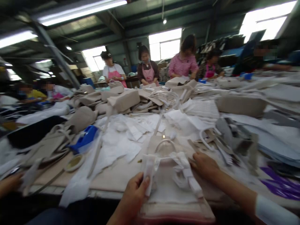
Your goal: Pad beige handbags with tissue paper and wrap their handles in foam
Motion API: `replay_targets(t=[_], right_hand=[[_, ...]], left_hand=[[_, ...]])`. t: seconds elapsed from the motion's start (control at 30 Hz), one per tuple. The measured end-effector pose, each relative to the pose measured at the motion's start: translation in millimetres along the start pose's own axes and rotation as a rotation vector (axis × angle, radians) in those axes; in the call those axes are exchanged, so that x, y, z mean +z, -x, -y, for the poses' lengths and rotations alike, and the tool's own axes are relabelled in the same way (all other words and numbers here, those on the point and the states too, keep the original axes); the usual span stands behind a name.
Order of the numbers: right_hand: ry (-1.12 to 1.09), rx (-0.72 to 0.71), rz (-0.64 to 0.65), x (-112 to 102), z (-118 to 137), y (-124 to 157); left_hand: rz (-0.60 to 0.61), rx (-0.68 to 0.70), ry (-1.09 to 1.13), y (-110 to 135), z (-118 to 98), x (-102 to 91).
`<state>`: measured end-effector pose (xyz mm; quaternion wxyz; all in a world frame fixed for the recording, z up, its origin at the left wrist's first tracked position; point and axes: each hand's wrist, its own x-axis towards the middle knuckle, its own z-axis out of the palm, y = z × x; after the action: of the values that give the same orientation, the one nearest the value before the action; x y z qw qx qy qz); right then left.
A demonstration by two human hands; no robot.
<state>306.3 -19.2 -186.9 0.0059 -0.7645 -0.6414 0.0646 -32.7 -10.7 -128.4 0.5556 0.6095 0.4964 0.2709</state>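
The pale bag [173, 182] lies in front of you at the worktop [109, 181]'s near edge, its lower end reaching over that edge. White wrapping [193, 184] is already on its upper part, but bunched loosely toward the right, so this piece looks only partly done; whether anything is fastened, you cannot tell. Your left hand [136, 190] pinches the wrapping's left side between thumb and fingers. Your right hand [206, 165] has bent fingers by the bag's upper right side; blur hides whether they grip anything. Loose white sheets [124, 150] lie farther in, and beige pieces [125, 100] pile toward the far edge.
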Motion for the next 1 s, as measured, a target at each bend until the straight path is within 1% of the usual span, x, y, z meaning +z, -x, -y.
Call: replay_targets(t=[0.07,0.13,0.2,0.27,0.37,0.43,0.5,0.6,0.67,0.7,0.77,0.8,0.83,0.87,0.9,0.93,0.97,1.0], right_hand=[[-0.001,-0.031,-0.008,18.9,-12.3,-5.4],[-0.015,-0.066,0.014,34.0,-23.4,-15.7],[-0.028,-0.069,0.055,38.1,-26.9,-22.1],[-0.045,-0.029,0.101,29.5,-21.1,-19.4],[-0.086,0.051,0.15,5.1,-3.7,-10.1],[-0.118,0.056,0.164,-7.8,2.1,-11.3],[-0.12,0.131,0.139,-16.3,-3.4,-17.9],[-0.107,0.279,0.066,-30.1,-24.1,-24.8],[-0.121,0.326,0.009,-44.2,-33.4,-23.3],[-0.14,0.322,-0.012,-52.6,-34.0,-20.9],[-0.206,0.258,-0.036,-70.5,-25.6,-13.8],[-0.283,0.209,-0.04,-79.0,-17.2,-9.5],[-0.385,0.154,-0.034,-86.6,-6.6,-4.7],[-0.55,0.097,-0.016,-93.0,5.3,0.5],[-0.706,0.047,0.033,-97.7,18.0,6.0],[-0.821,-0.01,0.116,-100.6,30.9,11.6],[-0.891,-0.067,0.207,-101.7,43.6,17.2],[-0.905,-0.12,0.294,-101.1,55.8,22.4]], left_hand=[[-0.009,0.009,0.058,1.2,1.2,2.7],[0.001,-0.007,0.1,0.0,3.3,4.2],[-0.004,-0.018,0.111,0.0,4.1,4.9],[-0.021,-0.012,0.088,2.9,2.2,5.3],[-0.026,0.006,0.017,6.3,-2.9,3.5],[-0.004,0.006,-0.018,2.9,-3.7,0.1],[0.026,-0.003,-0.026,-4.2,-1.3,-3.8],[0.052,-0.02,-0.003,-13.0,5.7,-7.0],[0.02,-0.035,0.041,-14.2,10.0,-6.7],[0.003,-0.044,0.073,-13.5,11.4,-5.9],[-0.017,-0.062,0.156,-11.5,12.6,-3.6],[-0.015,-0.066,0.203,-10.6,12.4,-2.4],[-0.009,-0.069,0.25,-10.1,11.7,-1.2],[-0.005,-0.068,0.291,-9.8,10.6,-0.2],[-0.01,-0.067,0.32,-9.8,9.2,0.6],[-0.02,-0.066,0.339,-9.7,7.6,1.4],[-0.03,-0.068,0.348,-9.4,5.7,2.1],[-0.041,-0.071,0.351,-8.8,3.8,2.7]])
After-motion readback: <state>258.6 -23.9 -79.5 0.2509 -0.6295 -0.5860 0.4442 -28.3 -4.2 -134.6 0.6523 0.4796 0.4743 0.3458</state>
